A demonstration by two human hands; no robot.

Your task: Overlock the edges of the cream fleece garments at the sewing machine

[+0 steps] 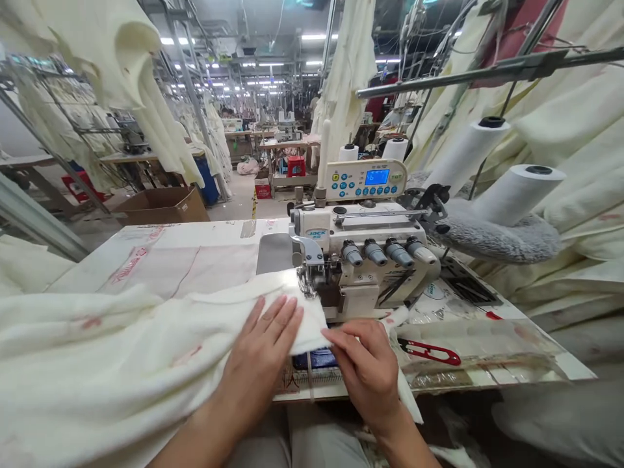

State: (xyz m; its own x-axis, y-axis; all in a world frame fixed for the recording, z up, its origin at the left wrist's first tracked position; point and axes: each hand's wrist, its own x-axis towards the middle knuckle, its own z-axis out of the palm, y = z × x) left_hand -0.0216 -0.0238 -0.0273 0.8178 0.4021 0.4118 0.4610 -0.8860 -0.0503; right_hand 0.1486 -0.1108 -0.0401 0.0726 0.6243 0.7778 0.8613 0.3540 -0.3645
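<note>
A cream fabric piece (121, 351) with faint reddish marks spreads over the left of the sewing table, its edge running under the presser foot of a white overlock sewing machine (361, 260). My left hand (266, 335) lies flat on the fabric just in front of the foot, fingers stretched out. To its right, my right hand (365, 357) pinches the fabric's near corner between thumb and fingers. Some pale cloth hangs down behind the right wrist. The needle area is partly hidden by the foot and its guard.
Red thread snips (429, 351) lie on the table right of my right hand. White thread cones (519, 192) stand behind the machine. A metal rail (453, 78) crosses the upper right. Cream garments hang on both sides, and a cardboard box (163, 207) sits beyond the table.
</note>
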